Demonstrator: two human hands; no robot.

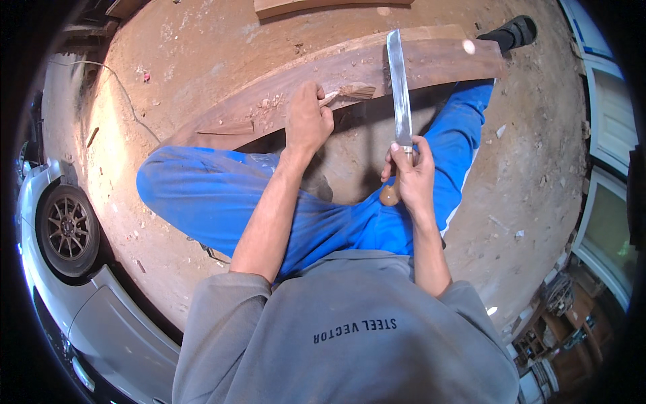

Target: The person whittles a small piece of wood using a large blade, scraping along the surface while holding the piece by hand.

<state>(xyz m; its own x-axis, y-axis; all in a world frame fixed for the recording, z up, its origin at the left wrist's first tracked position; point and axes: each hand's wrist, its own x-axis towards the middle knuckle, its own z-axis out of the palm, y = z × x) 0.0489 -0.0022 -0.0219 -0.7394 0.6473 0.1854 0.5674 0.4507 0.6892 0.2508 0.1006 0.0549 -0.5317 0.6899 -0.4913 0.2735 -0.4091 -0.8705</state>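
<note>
The right hand clasped a straight silvery knife's half-hidden brown wooden handle; the left hand pinched a tapered brown wood piece.

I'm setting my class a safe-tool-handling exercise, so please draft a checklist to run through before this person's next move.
1. Knife held by its handle: ok; the right grip is closed around the wood.
2. Blade directed away from the torso: ok; it points toward the plank.
3. Blade apart from the left grip: ok; there is a gap between them.
4. Small wooden piece held firmly: cannot tell; the left grip holds its pale end, but firmness does not show.
5. Gloves worn: not ok; both are bare.
6. Plank free of shavings: not ok; some lie scattered on it.
</note>
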